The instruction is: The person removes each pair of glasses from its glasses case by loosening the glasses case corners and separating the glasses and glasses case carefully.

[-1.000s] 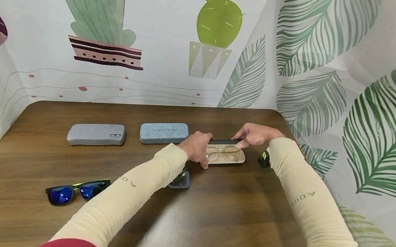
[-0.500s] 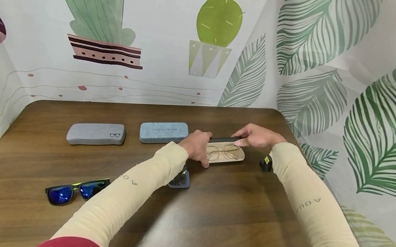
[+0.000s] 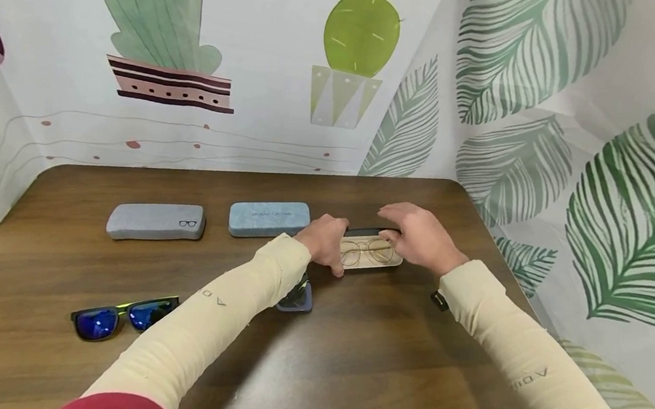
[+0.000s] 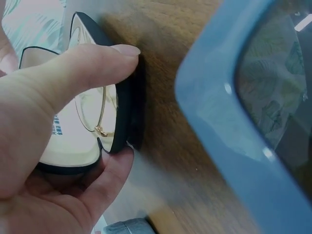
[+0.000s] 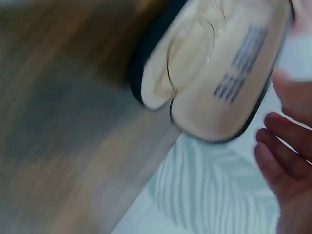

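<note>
The left hand (image 3: 324, 240) pinches the end of the open black glasses case with the cream lining (image 3: 388, 262) on the brown wooden tabletop (image 3: 377, 367), the right hand (image 3: 419, 236) hovers loosely open over it, and the thin gold round glasses (image 3: 366, 251) inside could get squashed if the lid snaps down on them.

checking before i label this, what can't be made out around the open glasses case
- Right hand, head view: its fingers cover the open case's lid edge; contact unclear.
- Right wrist view: motion blur hides the gold-rimmed glasses.
- Blue sunglasses, left wrist view: cut off by the frame edge.
- Printed text inside the case lid: too blurred to read.
</note>
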Action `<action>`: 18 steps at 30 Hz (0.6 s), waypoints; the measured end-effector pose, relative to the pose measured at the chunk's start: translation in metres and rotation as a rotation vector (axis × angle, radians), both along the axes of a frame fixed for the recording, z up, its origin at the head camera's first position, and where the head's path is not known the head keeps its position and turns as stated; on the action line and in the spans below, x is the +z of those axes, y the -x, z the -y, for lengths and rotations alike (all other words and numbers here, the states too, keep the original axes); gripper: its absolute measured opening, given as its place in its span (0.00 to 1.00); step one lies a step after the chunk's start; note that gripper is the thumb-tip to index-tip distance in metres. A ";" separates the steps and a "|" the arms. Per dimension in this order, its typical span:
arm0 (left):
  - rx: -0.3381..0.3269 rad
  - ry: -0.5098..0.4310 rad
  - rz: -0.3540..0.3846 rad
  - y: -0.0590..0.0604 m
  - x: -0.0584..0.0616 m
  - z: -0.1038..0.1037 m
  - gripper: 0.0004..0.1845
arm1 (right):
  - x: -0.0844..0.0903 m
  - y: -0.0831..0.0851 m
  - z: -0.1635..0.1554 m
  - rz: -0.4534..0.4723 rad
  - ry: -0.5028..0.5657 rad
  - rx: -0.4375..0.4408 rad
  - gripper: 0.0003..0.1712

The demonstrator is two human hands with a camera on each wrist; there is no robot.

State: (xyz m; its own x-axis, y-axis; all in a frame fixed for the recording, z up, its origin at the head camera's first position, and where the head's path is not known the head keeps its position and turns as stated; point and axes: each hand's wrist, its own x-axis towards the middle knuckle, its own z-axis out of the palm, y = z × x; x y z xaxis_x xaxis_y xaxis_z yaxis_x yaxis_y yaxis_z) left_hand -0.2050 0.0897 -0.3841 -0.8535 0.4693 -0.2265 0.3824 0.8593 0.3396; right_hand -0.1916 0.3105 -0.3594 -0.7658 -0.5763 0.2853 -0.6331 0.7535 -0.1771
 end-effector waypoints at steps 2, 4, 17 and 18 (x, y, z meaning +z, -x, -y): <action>-0.002 0.002 -0.001 0.001 -0.001 -0.001 0.49 | -0.003 -0.010 0.005 -0.169 0.012 0.092 0.13; -0.005 0.000 -0.002 0.001 -0.001 -0.001 0.46 | -0.007 -0.017 0.009 -0.273 0.032 0.185 0.08; -0.011 -0.002 0.013 0.002 0.001 0.000 0.39 | -0.038 -0.031 0.025 -0.200 -0.331 0.171 0.20; -0.010 -0.002 0.014 0.002 0.001 0.000 0.39 | -0.039 -0.031 0.026 -0.196 -0.344 0.157 0.20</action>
